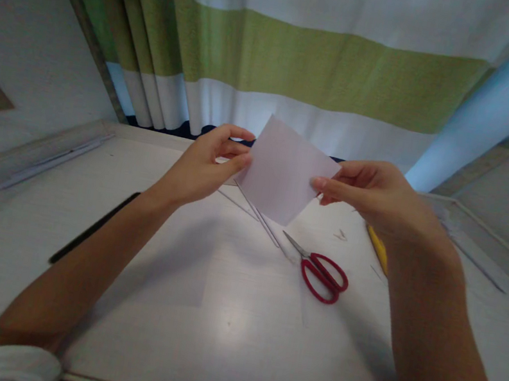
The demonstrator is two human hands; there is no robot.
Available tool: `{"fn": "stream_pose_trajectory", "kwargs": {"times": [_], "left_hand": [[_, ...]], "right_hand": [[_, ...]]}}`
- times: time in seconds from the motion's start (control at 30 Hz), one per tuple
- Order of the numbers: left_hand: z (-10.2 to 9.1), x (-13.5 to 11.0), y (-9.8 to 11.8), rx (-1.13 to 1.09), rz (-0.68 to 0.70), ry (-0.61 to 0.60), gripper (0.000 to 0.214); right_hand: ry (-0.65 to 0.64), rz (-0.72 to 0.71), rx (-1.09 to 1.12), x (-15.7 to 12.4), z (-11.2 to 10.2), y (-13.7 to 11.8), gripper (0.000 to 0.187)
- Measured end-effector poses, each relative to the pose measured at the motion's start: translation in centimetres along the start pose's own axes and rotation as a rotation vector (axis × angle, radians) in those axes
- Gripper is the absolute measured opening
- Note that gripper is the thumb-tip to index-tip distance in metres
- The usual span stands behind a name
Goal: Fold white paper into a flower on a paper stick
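A square piece of white paper (284, 173) is held up above the table, tilted so that one corner points down. My left hand (212, 164) pinches its left edge between thumb and fingers. On the opposite edge, my right hand (365, 186) grips the paper with the thumb in front and the fingers behind. Below the paper lie scissors (322, 277) with red handles, their blades pointing up and left. A thin, pale stick-like piece (263, 224) rests beside the blade tips, partly hidden by the paper.
A long black object (94, 229) lies by my left forearm, and a yellow object (378, 247) sits partly behind my right wrist. Small scraps (341, 235) are scattered on the white table (226, 361). A green-and-white curtain (305, 62) hangs behind the far edge.
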State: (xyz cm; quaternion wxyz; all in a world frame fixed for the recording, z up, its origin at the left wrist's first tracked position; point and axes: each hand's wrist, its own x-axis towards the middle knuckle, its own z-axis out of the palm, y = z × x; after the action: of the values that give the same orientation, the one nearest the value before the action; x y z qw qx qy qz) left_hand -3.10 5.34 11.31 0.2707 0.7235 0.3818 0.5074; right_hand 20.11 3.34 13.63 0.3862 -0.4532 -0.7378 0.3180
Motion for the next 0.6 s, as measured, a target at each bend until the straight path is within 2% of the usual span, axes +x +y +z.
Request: {"fn": "stream_pose_trajectory", "kwargs": {"times": [0.1,0.27,0.33,0.47,0.6], "left_hand": [[0.1,-0.3,0.3,0.075,0.023,-0.061,0.050],[0.6,-0.5,0.7,0.017,-0.146,-0.169,0.044],[0.9,-0.5,0.9,0.028,-0.194,-0.238,0.045],[0.9,-0.5,1.1,0.025,-0.198,-0.419,0.037],[0.4,-0.4,1.0,-0.026,-0.178,-0.530,0.031]], "right_hand": [[-0.052,-0.023,-0.077,-0.3,0.1,-0.4,0.026],[-0.264,-0.142,-0.189,-1.0,0.8,-1.4,0.027],[-0.305,-0.194,-0.247,-1.3,1.1,-1.8,0.026],[-0.296,-0.233,-0.246,-1.6,1.4,-2.3,0.023],[-0.243,-0.204,-0.132,-1.7,0.9,-2.0,0.019]]}}
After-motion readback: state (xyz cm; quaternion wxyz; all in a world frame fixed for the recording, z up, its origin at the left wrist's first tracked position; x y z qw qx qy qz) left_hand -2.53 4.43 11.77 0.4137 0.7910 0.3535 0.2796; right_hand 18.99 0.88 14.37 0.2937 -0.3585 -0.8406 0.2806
